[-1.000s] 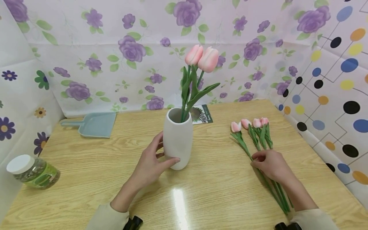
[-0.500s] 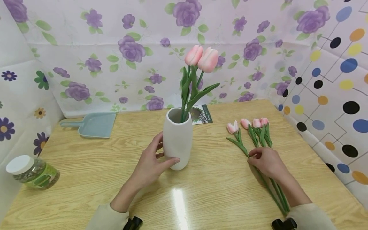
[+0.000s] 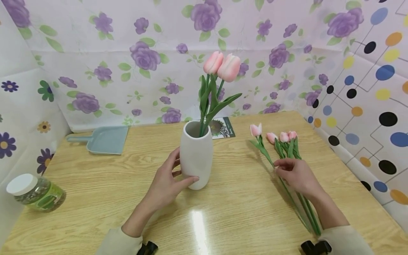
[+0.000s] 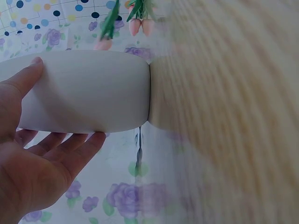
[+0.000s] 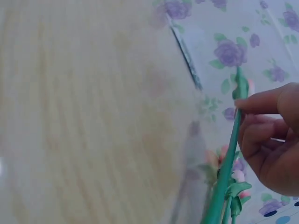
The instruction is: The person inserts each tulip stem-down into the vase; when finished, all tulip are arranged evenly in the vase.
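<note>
A white vase (image 3: 196, 156) stands upright mid-table, with two pink tulips (image 3: 229, 67) in it leaning slightly right. My left hand (image 3: 169, 179) holds the vase low on its left side, thumb across the front; in the left wrist view the fingers (image 4: 86, 151) curve along the vase wall (image 4: 93, 91). On the right, my right hand (image 3: 296, 175) pinches the green stem of a single tulip (image 3: 255, 130) between thumb and fingertips. The right wrist view shows that stem (image 5: 226, 170) in the pinch. Beside and under this hand lie several more tulips (image 3: 283, 137), their stems partly hidden by it.
A blue-grey dustpan (image 3: 108, 140) lies at the back left. Near the left edge, a jar with a white lid (image 3: 36, 193) lies tilted. Behind the vase is a printed card (image 3: 223, 127). Patterned sheets (image 3: 143, 95) enclose the wooden table (image 3: 127, 184).
My right hand has drawn the single tulip left and slightly up, away from the other tulips. The left hand and the vase have stayed in place.
</note>
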`<state>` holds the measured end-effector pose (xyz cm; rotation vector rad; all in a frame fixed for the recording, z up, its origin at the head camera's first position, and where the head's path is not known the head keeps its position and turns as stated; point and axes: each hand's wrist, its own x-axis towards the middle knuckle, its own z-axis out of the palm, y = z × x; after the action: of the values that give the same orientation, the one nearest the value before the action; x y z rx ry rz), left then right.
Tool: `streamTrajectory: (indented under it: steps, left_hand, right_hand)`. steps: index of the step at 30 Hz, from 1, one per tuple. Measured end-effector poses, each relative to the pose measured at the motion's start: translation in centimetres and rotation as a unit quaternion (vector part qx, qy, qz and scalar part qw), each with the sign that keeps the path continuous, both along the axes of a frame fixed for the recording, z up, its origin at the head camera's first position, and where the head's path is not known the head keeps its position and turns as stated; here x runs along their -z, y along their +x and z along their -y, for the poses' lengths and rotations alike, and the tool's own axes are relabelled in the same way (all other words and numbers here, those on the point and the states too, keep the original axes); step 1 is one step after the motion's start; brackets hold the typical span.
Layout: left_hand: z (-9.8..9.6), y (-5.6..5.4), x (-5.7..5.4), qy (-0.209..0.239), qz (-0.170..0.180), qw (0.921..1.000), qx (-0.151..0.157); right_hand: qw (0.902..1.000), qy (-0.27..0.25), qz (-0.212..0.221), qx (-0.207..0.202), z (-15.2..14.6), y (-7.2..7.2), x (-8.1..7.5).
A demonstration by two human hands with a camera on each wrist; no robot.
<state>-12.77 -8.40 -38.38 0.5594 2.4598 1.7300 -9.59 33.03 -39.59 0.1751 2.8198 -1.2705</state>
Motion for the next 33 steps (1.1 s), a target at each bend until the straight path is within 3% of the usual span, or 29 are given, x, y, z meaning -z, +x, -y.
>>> streamTrajectory:
  steps: [6, 13, 19, 27, 33]
  left_hand:
    - [0.0, 0.0, 0.0, 0.001, -0.001, 1.0000, 0.002]
    - [0.0, 0.0, 0.0, 0.003, -0.004, 1.0000, 0.003]
    - [0.0, 0.0, 0.1, 0.003, -0.002, 1.0000, 0.002]
    - [0.0, 0.0, 0.1, 0.005, -0.006, 1.0000, 0.005]
    - [0.0, 0.1, 0.1, 0.005, -0.006, 1.0000, 0.004]
  right_hand:
    - [0.9918, -0.127, 0.004, 0.004, 0.4, -0.1, -0.8]
    - [0.9828, -0.184, -0.010, 0.017, 1.2, -0.2, -1.5]
    - [0.9755, -0.212, -0.057, 0.010, 2.2, -0.2, -2.1]
    - [0.9412, -0.325, -0.094, 0.001, 3.0, -0.2, -2.5]
    - [0.9261, -0.363, -0.102, 0.011, 3.2, -0.3, -2.8]
